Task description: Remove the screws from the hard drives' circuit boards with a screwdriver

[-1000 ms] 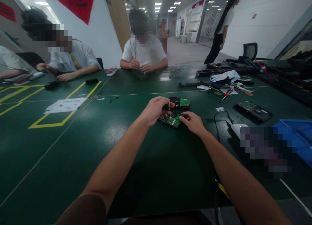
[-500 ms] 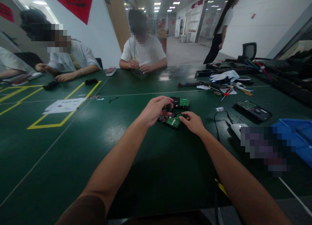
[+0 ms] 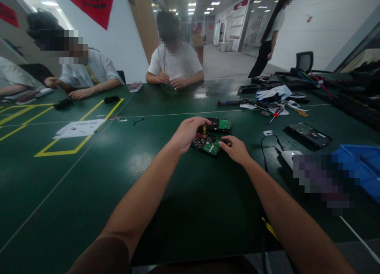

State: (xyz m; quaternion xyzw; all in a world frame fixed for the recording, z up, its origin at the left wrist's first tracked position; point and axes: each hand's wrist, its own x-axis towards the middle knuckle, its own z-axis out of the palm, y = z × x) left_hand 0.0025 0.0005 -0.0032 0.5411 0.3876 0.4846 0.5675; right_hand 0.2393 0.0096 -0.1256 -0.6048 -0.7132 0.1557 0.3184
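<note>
Head view: left hand point(image 3: 188, 133) curled around a small black tool point(image 3: 203, 129) over the hard drive point(image 3: 210, 146) between both hands, right hand point(image 3: 235, 149) pinching its edge; I'd hold it flat, tool upright.

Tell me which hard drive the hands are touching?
The nearest hard drive, between left hand and right hand; the rear drive and far-right drive lie farther off.

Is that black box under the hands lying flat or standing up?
Flat: the hard drive lies on the table, its green circuit board facing up.
</note>
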